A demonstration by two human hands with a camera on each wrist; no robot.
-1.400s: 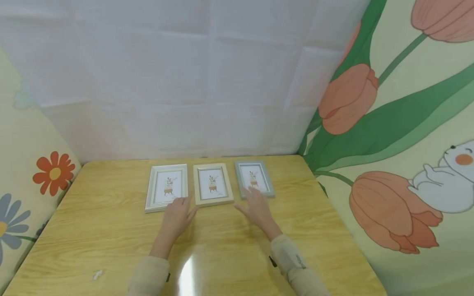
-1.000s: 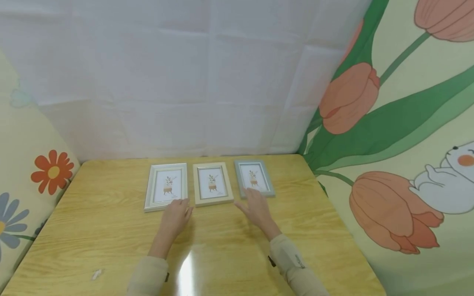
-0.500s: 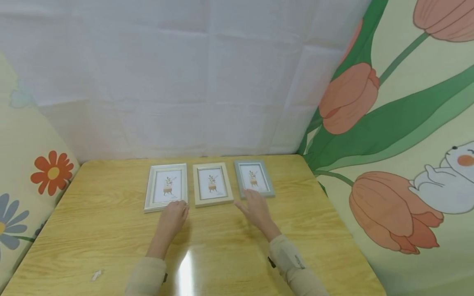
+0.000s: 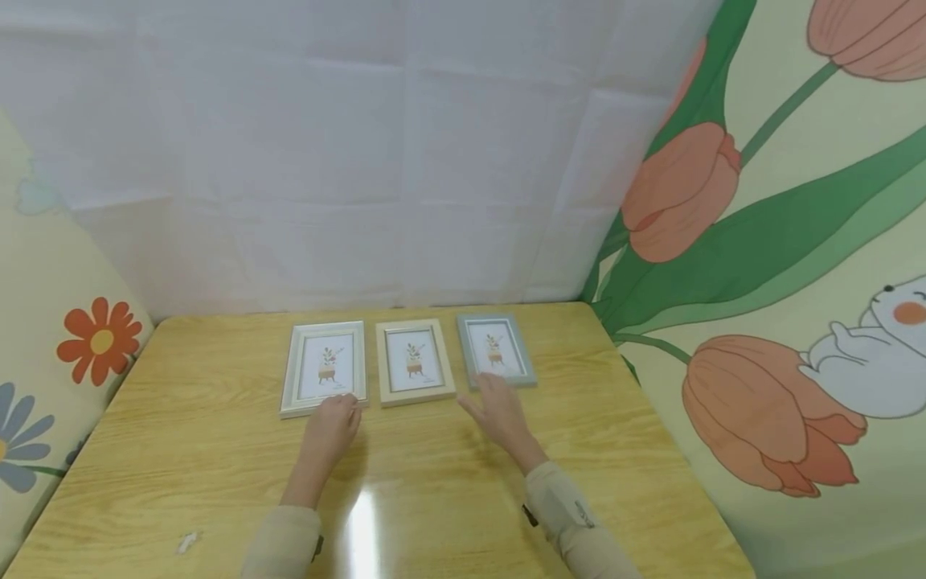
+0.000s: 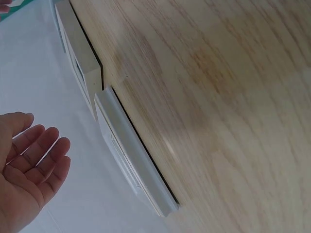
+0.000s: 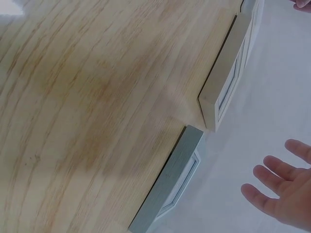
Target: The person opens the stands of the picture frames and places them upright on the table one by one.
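Three picture frames lie face up in a row, each holding a print of a potted plant. My left hand [image 4: 330, 426] hovers over the near edge of the silver-white picture frame [image 4: 292, 382]. In the left wrist view the fingers of that hand [image 5: 29, 170] are loosely bent and hold nothing, apart from the frame's edge [image 5: 136, 155]. A cream picture frame [image 4: 387, 378] lies in the middle, between my hands. Over the near left corner of the grey-blue picture frame [image 4: 521, 346] is my right hand [image 4: 502, 414], its relaxed fingers [image 6: 272, 182] spread and empty.
The frames lie towards the back of a wood-grain table [image 4: 434, 498], before a hanging white cloth [image 4: 347, 161]. Floral panels stand on both sides, one with a large tulip [image 4: 752, 410]. A small pale mark [image 4: 186, 543] shows at the table's front left.
My left hand has drawn slightly left and back towards me, its fingers bending in from a more outstretched pose. My right hand has barely moved, and the picture frames stay in place.
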